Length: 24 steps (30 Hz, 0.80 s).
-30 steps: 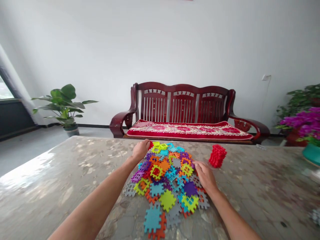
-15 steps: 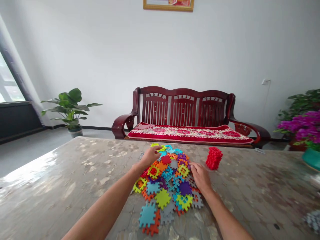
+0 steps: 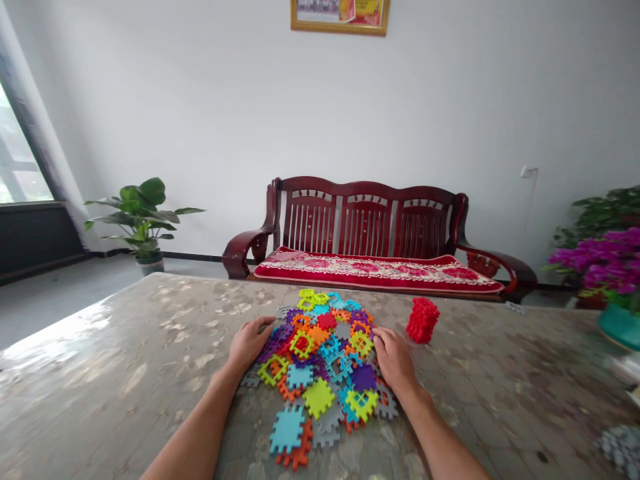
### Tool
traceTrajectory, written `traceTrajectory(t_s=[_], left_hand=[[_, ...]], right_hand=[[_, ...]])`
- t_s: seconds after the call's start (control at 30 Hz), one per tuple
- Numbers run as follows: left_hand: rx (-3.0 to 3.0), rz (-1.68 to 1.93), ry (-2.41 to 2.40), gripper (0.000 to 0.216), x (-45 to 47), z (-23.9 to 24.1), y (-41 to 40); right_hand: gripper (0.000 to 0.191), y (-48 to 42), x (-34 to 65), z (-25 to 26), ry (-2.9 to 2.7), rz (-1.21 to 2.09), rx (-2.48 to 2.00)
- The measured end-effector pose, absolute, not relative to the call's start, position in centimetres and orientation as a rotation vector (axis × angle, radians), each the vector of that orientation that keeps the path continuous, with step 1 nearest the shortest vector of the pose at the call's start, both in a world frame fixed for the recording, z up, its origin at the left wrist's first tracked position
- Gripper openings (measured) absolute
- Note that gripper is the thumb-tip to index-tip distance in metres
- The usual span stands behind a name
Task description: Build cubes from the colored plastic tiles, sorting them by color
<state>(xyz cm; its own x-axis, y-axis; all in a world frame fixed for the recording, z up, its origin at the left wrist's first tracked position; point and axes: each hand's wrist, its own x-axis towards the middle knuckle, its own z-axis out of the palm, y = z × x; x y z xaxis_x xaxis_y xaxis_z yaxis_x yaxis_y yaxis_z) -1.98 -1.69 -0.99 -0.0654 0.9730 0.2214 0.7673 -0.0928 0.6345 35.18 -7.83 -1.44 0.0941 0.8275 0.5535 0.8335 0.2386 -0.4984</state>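
Pile (image 3: 315, 363): flat notched pieces (image 3: 319, 398) in many colours, overlapping loosely on the tabletop (image 3: 165, 360).
Left hand (image 3: 253, 341): at the pile's left edge, fingers loosely bent; whether they pinch anything, I cannot tell.
Right hand (image 3: 394, 357): at the pile's right edge, fingers curled close together; any grip there cannot be told either.
Pieces: seemingly being handled at the pile's borders; lifting one would call for fingertips under a thin edge, without dragging neighbours.
Red stack (image 3: 423, 320): upright, right of the pile and apart from it.
Tabletop: grey-brown patterned cover, glare well left of the pile.
Room: wooden bench (image 3: 367, 190) behind the pile, potted plant (image 3: 145, 207) beyond its left, purple flowers (image 3: 607, 260) far right of it.
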Motion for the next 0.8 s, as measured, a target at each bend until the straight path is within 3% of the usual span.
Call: traceTrajectory(t_s=[0.23, 0.47, 0.8], left_hand=[[2.036, 0.834, 1.797, 0.035, -1.6, -0.5, -1.7], [2.024, 0.808, 1.744, 0.032, -1.6, -0.5, -1.2], [1.929, 0.881, 1.679, 0.031, -1.8, -0.8, -0.9]], right_hand=[[0.030, -9.0, 34.2, -0.1, -1.770, -0.160, -1.483], [0.031, -8.4, 31.8, 2.1, -1.810, 0.115, -1.403], [0.064, -1.5, 28.8, 3.5, -2.206, 0.301, -1.381]])
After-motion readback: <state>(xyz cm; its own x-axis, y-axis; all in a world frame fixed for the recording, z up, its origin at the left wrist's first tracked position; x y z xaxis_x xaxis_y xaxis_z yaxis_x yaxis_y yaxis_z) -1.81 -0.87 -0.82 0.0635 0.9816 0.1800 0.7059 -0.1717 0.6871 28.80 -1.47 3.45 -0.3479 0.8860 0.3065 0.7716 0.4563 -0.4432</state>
